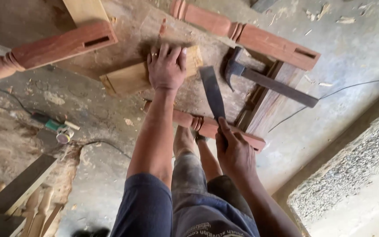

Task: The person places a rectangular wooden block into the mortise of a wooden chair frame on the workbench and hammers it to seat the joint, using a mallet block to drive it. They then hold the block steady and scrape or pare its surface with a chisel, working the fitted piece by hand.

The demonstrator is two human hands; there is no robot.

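- You are pressing your left hand (167, 66), palm flat and fingers spread, on a pale wooden block (132, 77) just above the middle of the frame; it is not gripping anything.
- You are clenching your right hand (234, 153) round the handle of a flat dark blade (211, 91), which is pointing up toward the centre.
- The blade is crossing a reddish turned leg (207, 126) lying at mid-frame beneath your arms.
- A claw hammer (259, 79) is lying right of the blade, near it, on planks.
- Two more mortised turned legs are lying at upper left (62, 46) and upper right (259, 37).
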